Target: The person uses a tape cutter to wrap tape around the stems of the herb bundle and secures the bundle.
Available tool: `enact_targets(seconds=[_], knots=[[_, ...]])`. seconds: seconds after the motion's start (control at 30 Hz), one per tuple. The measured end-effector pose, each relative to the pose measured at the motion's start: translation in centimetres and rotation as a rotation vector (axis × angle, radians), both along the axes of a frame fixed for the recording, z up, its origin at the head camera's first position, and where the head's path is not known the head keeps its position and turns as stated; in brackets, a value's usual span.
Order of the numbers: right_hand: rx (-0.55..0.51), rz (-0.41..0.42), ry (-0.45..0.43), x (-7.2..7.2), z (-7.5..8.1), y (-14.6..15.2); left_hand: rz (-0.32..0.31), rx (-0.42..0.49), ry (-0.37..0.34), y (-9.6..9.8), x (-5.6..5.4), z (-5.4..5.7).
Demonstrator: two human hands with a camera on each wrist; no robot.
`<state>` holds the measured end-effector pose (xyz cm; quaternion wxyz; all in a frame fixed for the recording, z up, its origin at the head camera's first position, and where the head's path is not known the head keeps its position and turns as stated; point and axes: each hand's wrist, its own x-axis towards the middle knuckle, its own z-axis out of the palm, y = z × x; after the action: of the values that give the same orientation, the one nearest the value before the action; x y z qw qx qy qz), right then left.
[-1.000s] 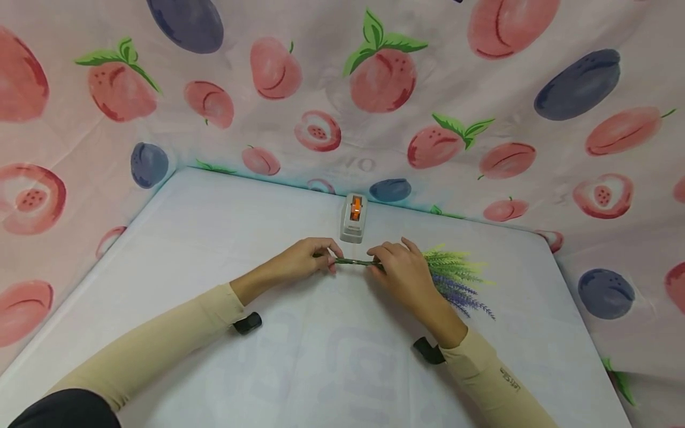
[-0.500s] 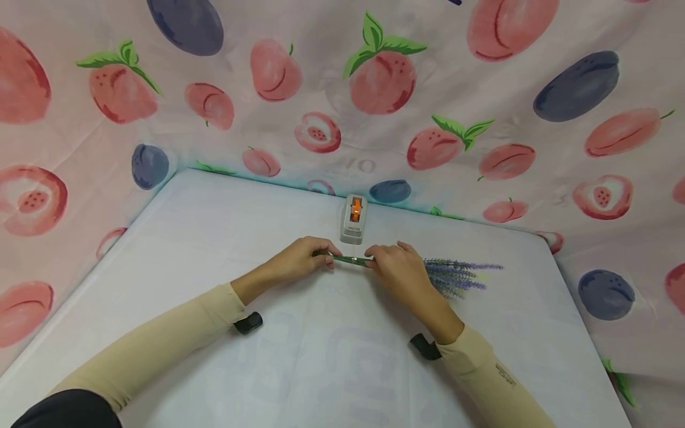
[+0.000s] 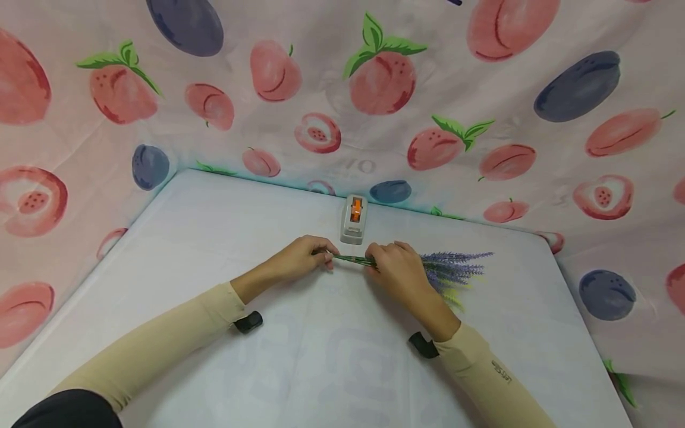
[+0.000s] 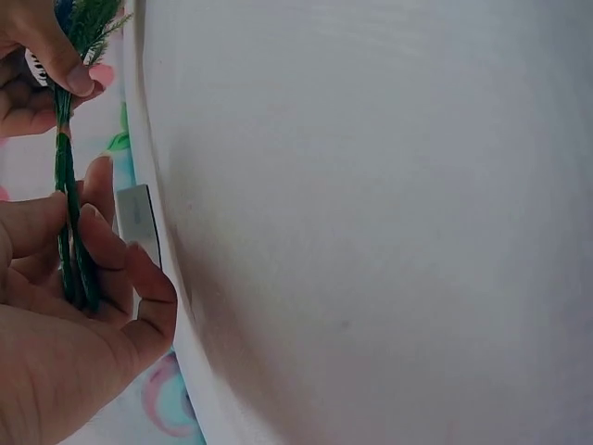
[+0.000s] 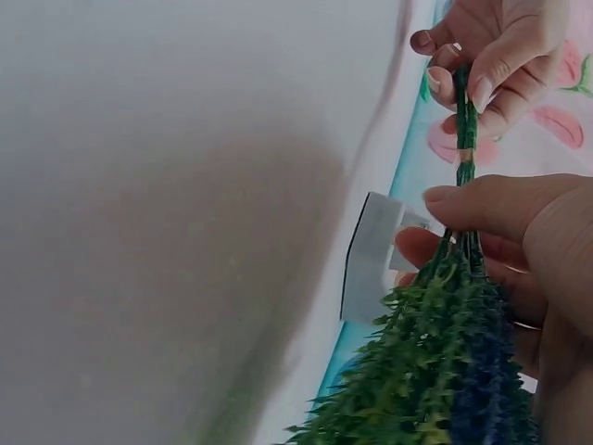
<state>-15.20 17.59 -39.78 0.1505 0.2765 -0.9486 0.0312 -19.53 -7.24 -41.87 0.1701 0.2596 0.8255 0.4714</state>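
A bunch of artificial lavender [image 3: 455, 266] with purple and yellow-green sprigs is held level over the white table, its flower heads to the right. My left hand [image 3: 310, 257] pinches the cut ends of the green stems [image 4: 65, 176] between thumb and fingers. Closer to the flowers, my right hand [image 3: 398, 270] grips the stems, thumb on one side and fingers behind, as the right wrist view shows. Between the two hands a narrow tan band [image 5: 465, 155] wraps the stems. The right hand hides part of the flower heads in the head view.
Just beyond the hands, a grey tape dispenser [image 3: 353, 229] with an orange roll stands near the back of the white table [image 3: 299, 368]. A fruit-patterned cloth [image 3: 332, 77] hangs behind the table and along its sides.
The bunch has turned about its stems: the yellow-green sprigs went from the far side to the near side, and purple ones now lie uppermost. Both hands stay nearly in place.
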Motion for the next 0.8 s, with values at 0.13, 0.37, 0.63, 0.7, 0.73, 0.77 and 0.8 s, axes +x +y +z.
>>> enact_targets(seconds=[0.13,0.37,0.63,0.7,0.73,0.77,0.8], knots=[[-0.018,0.013,0.024,-0.13,-0.28,0.28,0.011,0.006,-0.029,0.05,0.01,-0.07],[-0.039,0.034,0.062,-0.19,-0.54,0.47,0.030,0.005,-0.030,0.08,0.00,-0.08],[-0.039,0.050,0.068,-0.27,-0.57,0.51,0.047,-0.043,0.030,0.02,-0.12,-0.14],[-0.035,0.048,0.060,-0.32,-0.54,0.56,0.034,-0.050,0.053,-0.03,-0.17,-0.21],[-0.032,0.046,0.055,-0.35,-0.53,0.59,0.029,-0.054,0.064,-0.06,-0.20,-0.25],[-0.031,0.046,0.052,-0.38,-0.52,0.62,0.027,-0.056,0.075,-0.06,-0.26,-0.30],[-0.032,0.044,0.047,-0.42,-0.52,0.63,0.025,-0.056,0.084,-0.06,-0.29,-0.32]])
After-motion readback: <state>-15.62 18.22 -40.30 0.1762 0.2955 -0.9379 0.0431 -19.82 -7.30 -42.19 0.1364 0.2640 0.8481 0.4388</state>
